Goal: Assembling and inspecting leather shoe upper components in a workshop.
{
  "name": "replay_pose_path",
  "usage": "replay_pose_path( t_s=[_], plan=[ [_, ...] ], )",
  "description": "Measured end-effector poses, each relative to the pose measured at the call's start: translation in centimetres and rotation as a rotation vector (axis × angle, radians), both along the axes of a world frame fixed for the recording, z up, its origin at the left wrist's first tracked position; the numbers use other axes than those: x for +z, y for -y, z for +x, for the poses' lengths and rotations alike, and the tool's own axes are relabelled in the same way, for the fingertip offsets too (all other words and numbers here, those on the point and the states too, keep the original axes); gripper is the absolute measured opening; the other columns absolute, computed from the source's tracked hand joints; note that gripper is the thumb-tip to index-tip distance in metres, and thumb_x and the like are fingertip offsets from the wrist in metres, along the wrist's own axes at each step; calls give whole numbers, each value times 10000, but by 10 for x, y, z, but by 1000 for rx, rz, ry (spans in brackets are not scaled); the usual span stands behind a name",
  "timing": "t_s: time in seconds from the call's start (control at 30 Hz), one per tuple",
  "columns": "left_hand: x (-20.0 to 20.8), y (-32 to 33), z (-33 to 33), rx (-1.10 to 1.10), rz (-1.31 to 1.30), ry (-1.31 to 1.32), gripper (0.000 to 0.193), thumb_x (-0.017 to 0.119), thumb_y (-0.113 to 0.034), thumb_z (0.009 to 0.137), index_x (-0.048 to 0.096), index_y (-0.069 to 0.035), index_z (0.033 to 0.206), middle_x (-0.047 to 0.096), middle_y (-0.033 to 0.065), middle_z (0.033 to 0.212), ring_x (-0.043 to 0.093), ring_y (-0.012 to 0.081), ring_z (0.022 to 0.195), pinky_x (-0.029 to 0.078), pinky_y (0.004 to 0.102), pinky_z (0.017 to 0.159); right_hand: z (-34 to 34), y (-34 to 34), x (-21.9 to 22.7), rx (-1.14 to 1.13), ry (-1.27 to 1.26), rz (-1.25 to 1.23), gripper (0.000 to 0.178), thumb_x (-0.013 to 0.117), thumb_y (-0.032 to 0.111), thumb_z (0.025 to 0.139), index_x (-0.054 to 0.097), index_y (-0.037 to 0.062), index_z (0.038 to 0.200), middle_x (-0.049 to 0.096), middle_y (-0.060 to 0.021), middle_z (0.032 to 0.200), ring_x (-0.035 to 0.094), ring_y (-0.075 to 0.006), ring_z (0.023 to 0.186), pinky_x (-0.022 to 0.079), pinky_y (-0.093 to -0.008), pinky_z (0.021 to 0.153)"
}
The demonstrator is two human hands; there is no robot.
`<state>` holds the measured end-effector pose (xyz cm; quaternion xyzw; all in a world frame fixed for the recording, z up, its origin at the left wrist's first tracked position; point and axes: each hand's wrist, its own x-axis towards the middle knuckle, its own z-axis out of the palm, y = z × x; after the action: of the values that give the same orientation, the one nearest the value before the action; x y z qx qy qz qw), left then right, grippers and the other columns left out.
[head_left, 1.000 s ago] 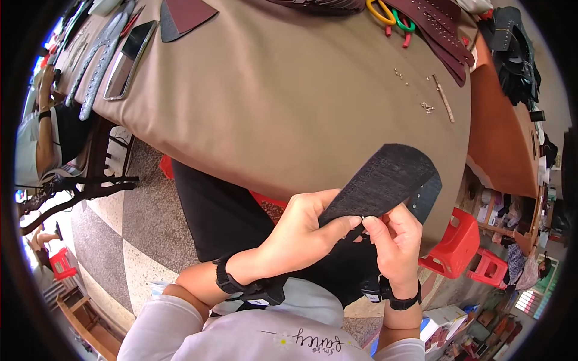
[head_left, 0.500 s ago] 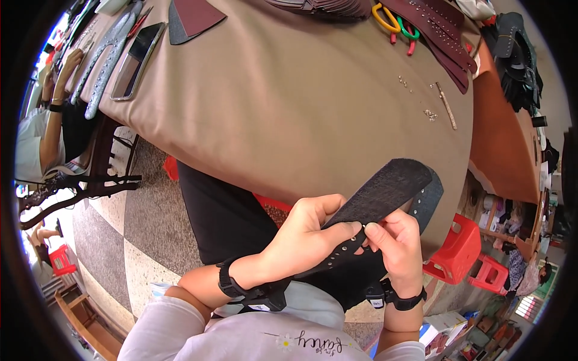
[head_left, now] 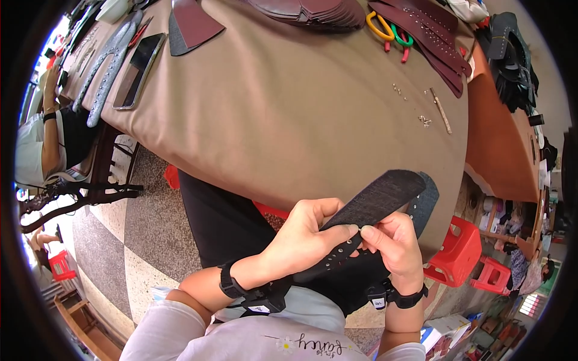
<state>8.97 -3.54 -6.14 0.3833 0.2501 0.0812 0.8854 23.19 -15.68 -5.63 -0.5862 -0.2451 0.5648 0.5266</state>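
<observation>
A dark, leather-like strip (head_left: 380,197) with rounded ends and rows of small holes or metal studs is folded over between my hands, above my lap at the table's near edge. My left hand (head_left: 313,233) grips its middle, thumb on top. At the strip's edge my right hand (head_left: 394,242) is closed in a pinch, its thumb close to the left thumb. A tiny pale piece shows between the thumb tips, too small to name. Behind the right fingers hangs the strip's blue-grey studded end (head_left: 426,204). Some fingertips are hidden behind the strip.
On the brown-covered table (head_left: 271,120) lie small metal bits (head_left: 425,121), a thin stick-like tool (head_left: 441,111), yellow- and green-handled scissors (head_left: 380,27), maroon studded strips (head_left: 421,36) and a phone (head_left: 139,71). Red stools (head_left: 454,253) stand at right. Another person (head_left: 45,138) sits at far left.
The strip's upper end has dipped slightly and swung a little to the left. Both hands keep their hold, thumbs still close together. The whole view has shifted slightly.
</observation>
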Motion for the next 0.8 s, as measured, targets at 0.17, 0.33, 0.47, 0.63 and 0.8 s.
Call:
replay_pose_path(
  t_s=[0.17,0.33,0.47,0.63,0.8],
  plan=[
    [-4,3,3,33,91,-47,84,565,-21,834,597,56,826,654,69,707,572,56,610,447,214,532,-5,-4,6,-35,99,-25,96,587,44,884,602,-19,954,617,-29,780,535,-64,650,434,-213,577],
    [-5,7,2,-2,285,-152,84,558,15,825,615,57,870,654,58,731,589,67,647,466,218,567,-15,-12,14,-64,321,-28,62,571,-26,856,575,-49,914,628,-69,766,562,-88,603,461,-250,541],
    [-2,11,3,37,466,-215,98,573,13,806,628,47,880,635,24,694,534,29,633,432,199,546,-20,-13,13,-39,597,11,67,543,-74,825,542,-58,890,598,-104,705,578,-132,551,470,-269,500],
    [0,9,2,22,544,-216,129,581,9,792,641,33,904,622,-1,693,499,10,640,413,195,538,-19,-11,8,-13,731,50,74,531,-85,814,525,-54,880,564,-114,671,579,-161,531,475,-272,488],
    [-6,9,2,31,483,-183,137,584,15,788,636,37,912,622,-10,717,493,8,652,409,189,548,-23,-11,16,-37,677,10,82,529,-90,814,520,-57,888,563,-131,686,602,-196,538,480,-281,493]
  ],
)
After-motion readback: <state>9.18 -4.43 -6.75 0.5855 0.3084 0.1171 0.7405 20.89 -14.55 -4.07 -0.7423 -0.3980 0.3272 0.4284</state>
